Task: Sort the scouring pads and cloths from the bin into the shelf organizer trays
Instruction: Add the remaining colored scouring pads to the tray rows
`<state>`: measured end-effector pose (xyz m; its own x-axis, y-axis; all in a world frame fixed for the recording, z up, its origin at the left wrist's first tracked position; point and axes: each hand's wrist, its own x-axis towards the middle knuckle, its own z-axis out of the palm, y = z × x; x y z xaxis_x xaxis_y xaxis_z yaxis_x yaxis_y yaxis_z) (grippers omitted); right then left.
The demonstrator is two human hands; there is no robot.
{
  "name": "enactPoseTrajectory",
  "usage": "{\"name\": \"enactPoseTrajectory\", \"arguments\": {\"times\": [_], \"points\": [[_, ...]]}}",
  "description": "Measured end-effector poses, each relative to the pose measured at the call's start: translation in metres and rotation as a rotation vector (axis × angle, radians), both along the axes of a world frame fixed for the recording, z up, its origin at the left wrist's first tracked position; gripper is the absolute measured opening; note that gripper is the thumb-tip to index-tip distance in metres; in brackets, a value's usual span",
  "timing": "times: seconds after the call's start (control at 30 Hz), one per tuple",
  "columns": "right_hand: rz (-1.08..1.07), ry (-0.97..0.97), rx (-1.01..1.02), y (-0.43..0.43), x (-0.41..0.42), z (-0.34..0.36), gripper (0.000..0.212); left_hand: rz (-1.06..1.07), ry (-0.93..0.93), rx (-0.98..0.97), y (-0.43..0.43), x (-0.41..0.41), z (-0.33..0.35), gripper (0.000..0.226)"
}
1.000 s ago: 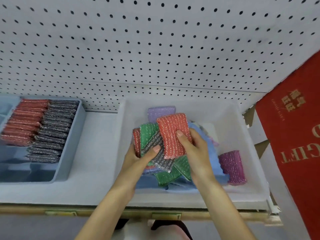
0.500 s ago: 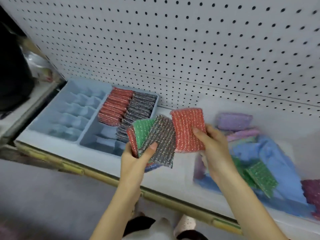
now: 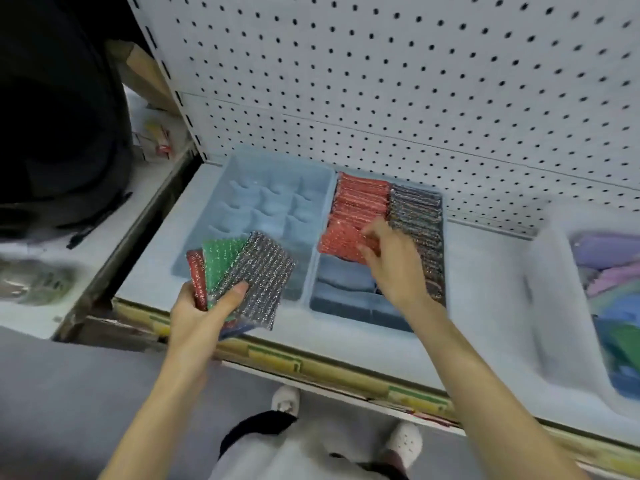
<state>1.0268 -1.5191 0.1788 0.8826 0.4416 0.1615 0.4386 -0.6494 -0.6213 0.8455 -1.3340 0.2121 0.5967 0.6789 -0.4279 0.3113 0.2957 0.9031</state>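
On the shelf, two pale blue trays sit side by side. One tray point(image 3: 379, 306) already holds a red row point(image 3: 360, 199) and a silver row point(image 3: 417, 223) of pads, with its near end bare; the other tray point(image 3: 221, 202) holds nothing. At the red row's near end, the right hand point(image 3: 394, 268) pinches a red pad point(image 3: 341, 239). Fingers of the left hand point(image 3: 201, 313) clamp a fan of pads point(image 3: 242, 271) in red, green and silver. To the right, the bin point(image 3: 547, 306) shows purple, blue and green pieces. Sorting looks well started, with plenty left.
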Motion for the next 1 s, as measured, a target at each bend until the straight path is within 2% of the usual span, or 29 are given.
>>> {"name": "enactPoseTrajectory", "arguments": {"times": [0.07, 0.27, 0.4, 0.6, 0.7, 0.87, 0.93, 1.0], "points": [[-0.008, -0.055, -0.133, 0.006, 0.001, -0.005, 0.017, -0.022, -0.009, -0.012, 0.021, -0.005, -0.002, 0.028], [-0.071, -0.069, -0.228, -0.005, -0.005, 0.004, 0.018, -0.1, -0.003, -0.076, 0.04, -0.011, -0.008, 0.024], [-0.01, -0.238, -0.375, 0.007, -0.012, -0.005, 0.027, -0.11, 0.01, -0.129, 0.038, -0.013, -0.011, 0.026], [-0.086, -0.356, -0.406, 0.024, -0.012, -0.04, 0.026, -0.143, 0.01, -0.106, 0.043, -0.014, -0.011, 0.03], [-0.13, -0.323, -0.34, 0.019, -0.015, -0.05, 0.024, -0.142, 0.002, -0.09, 0.042, -0.015, -0.011, 0.027], [-0.1, -0.134, -0.2, 0.013, -0.017, -0.04, 0.028, -0.135, 0.002, -0.116, 0.025, -0.015, -0.012, 0.024], [-0.178, -0.022, -0.034, 0.009, -0.024, -0.02, 0.016, -0.156, -0.007, -0.132, 0.014, -0.014, -0.012, 0.028], [-0.321, 0.209, 0.257, 0.008, -0.047, 0.009, 0.006, -0.187, -0.022, -0.152, 0.001, -0.011, -0.01, 0.031]]}}
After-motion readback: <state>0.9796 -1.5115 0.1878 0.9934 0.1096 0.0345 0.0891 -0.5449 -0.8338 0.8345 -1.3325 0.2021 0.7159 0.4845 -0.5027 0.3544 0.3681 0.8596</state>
